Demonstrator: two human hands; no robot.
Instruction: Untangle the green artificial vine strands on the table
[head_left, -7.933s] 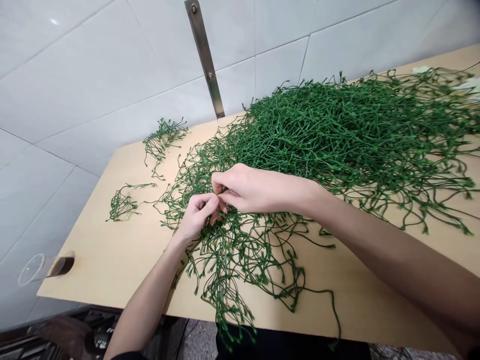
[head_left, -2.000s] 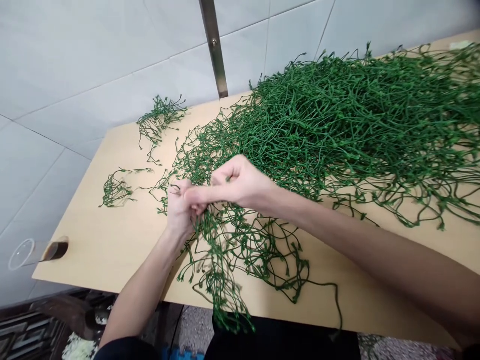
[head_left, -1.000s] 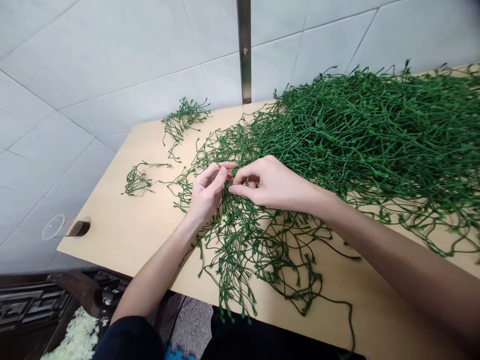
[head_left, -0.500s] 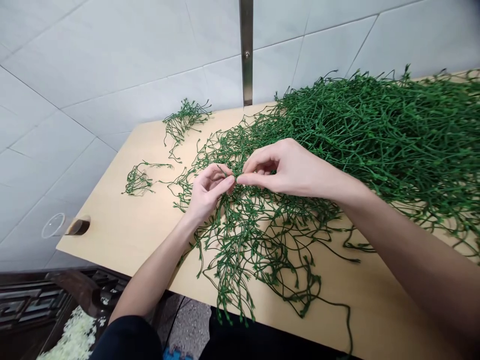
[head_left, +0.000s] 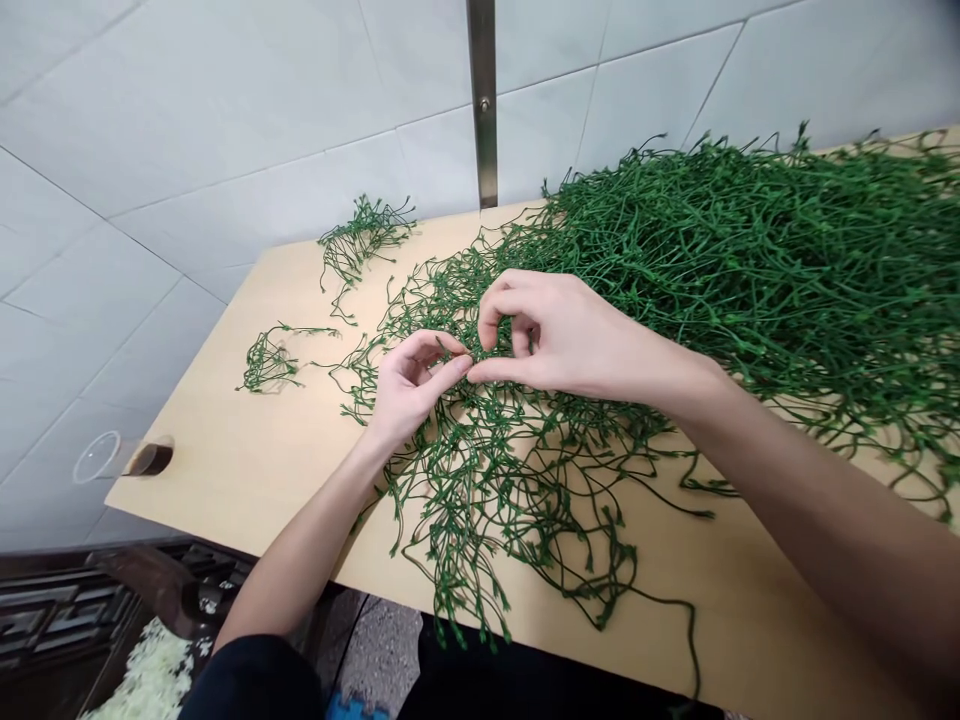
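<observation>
Thin green artificial stems (head_left: 465, 500) with small tufted tips lie tangled over the middle of the table, under both hands. My left hand (head_left: 411, 385) pinches a green stem between thumb and forefinger; a short bit of it shows above the fingers. Just to its right, my right hand (head_left: 547, 330) has thumb and forefinger parted, the thumb tip close to the left fingertips. Nothing can be made out between the right fingers. Behind and right of that hand rises a large dense heap of the same stems (head_left: 735, 240).
Two small bunches of stems, a far one (head_left: 364, 235) and a nearer one (head_left: 270, 360), lie on the left of the wooden table (head_left: 202, 430). A clear cup with dark liquid (head_left: 150, 459) is at the left edge. White pieces (head_left: 146, 670) lie below, lower left.
My right forefinger has lifted away from the thumb, widening the gap. My left hand keeps its pinch in nearly the same place. The whole view has shifted slightly.
</observation>
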